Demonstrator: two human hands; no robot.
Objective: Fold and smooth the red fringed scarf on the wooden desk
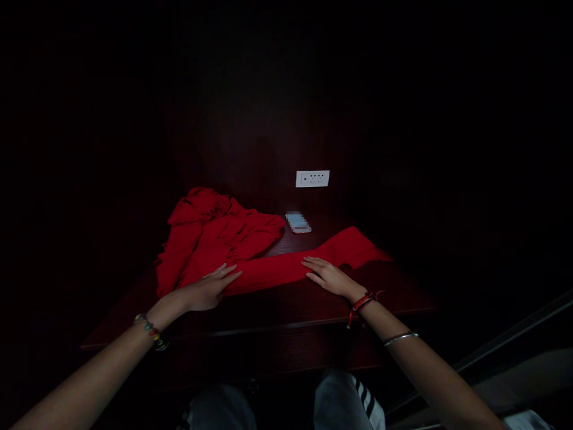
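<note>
I judged that I was in the smoothing stage of a fold: both of my hands lay flat on the red cloth [250, 251] at the middle of the frame, pressing a long strip of it against the dark surface [286, 307]. My left hand [208, 289] rested palm down, fingers stretched out toward the centre, its grip open and holding nothing, only touching the near edge of the strip. My right hand [329, 276] lay the same way just right of centre, fingers spread and pointing left, grip likewise open and flat on the fabric. The two hands were apart, with a bare run of the strip between them.

The next move, as I reckoned it, would call for pinching an edge rather than pressing, since flat palms cannot lift the cloth; the bunched part would need drawing out before any clean fold.

The cloth was a strong red, soft and thick-looking, heaped in loose rumples at centre left, with the flattened band running rightward to a wider end lying at centre right. It sat wholly on the surface, toward its near edge. Behind it, just above centre, lay a small pale phone [298, 223], touching or nearly touching the heap, and higher up a white socket plate [312, 178] showed on the dark wall
</note>
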